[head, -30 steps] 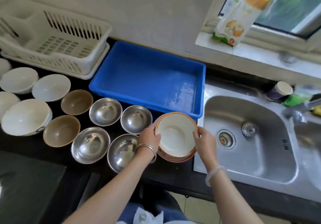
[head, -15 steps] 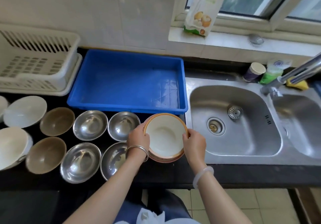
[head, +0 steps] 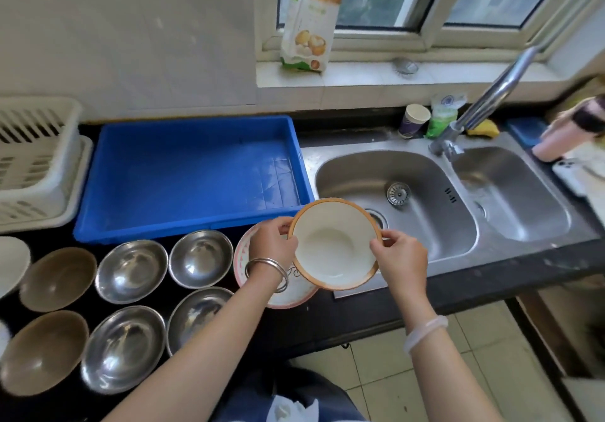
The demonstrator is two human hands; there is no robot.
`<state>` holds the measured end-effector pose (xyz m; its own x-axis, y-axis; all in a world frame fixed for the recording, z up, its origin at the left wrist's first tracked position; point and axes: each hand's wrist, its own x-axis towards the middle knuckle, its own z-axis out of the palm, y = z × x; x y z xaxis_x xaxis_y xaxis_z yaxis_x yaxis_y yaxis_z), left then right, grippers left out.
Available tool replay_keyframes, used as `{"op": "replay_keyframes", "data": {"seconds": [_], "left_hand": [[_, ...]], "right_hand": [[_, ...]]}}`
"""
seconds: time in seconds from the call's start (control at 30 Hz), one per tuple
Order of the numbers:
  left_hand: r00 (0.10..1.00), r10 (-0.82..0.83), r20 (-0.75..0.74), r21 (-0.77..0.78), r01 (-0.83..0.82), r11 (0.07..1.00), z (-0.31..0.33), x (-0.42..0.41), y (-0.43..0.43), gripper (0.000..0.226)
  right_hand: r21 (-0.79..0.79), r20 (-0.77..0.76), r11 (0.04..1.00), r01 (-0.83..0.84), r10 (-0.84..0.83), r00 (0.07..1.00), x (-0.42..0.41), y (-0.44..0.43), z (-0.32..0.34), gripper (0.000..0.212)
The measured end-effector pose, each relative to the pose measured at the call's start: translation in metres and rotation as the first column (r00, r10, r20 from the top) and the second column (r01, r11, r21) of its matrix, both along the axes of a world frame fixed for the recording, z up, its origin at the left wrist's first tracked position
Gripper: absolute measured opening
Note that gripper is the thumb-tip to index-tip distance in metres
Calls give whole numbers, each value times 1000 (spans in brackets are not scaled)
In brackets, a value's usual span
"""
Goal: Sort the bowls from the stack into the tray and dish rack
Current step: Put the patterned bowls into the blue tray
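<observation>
Orange-rimmed bowl (head: 334, 245) gripped by both hands, left (head: 273, 241), right (head: 399, 258), four steel bowls (head: 200, 258), two brown bowls (head: 57, 277)

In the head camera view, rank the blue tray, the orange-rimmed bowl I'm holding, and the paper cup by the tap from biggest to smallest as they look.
1. Blue tray, clearly largest.
2. Orange-rimmed bowl, held by the left hand and right hand; it is lifted nearer the camera, which enlarges it.
3. Paper cup, smallest and farthest.

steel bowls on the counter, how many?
4, in two rows left of the hands. Back row: steel bowl, steel bowl. Front row: steel bowl, and steel bowl partly under the left forearm. None look hidden.
</observation>
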<state>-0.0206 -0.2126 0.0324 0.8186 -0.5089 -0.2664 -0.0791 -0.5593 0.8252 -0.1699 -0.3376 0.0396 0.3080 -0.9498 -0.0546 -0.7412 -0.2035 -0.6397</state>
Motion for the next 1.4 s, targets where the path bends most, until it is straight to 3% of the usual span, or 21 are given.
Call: {"op": "replay_keyframes", "data": {"seconds": [0.27,0.47,0.77,0.9,1.03,1.17,1.23,1.4], "left_hand": [[981,-124,-147,49,132,990,-28,-47,-48,33],[975,-165,-147,144,186,972,-47,-62,-55,32],[971,-192,-145,121,210,970,-51,-65,-60,32],[971,-187,-151,94,202,975,-53,-66,-58,32],[975,-147,-169,53,158,986,-50,-65,-51,32],[990,-58,-128,48,65,997,-43,-51,-32,31],[997,-9,-74,76,15,997,-40,-38,-19,31],[993,109,49,224,-117,968,-37,-8,14,37]], "right_hand": [[73,-83,992,100,-94,992,-59,-28,-20,16],[148,-98,981,126,-112,989,-75,-32,-46,14],[208,-96,969,130,-112,989,-84,-36,-62,9],[236,-86,967,96,-77,993,-85,-37,-64,12],[249,-90,966,74,-53,995,-85,-35,-60,29],[97,-216,995,-10,31,976,-73,-37,-45,40],[19,-200,993,-116,117,973,-56,-37,-34,38],[82,-155,909,-409,417,895,11,-23,-25,38]]}}
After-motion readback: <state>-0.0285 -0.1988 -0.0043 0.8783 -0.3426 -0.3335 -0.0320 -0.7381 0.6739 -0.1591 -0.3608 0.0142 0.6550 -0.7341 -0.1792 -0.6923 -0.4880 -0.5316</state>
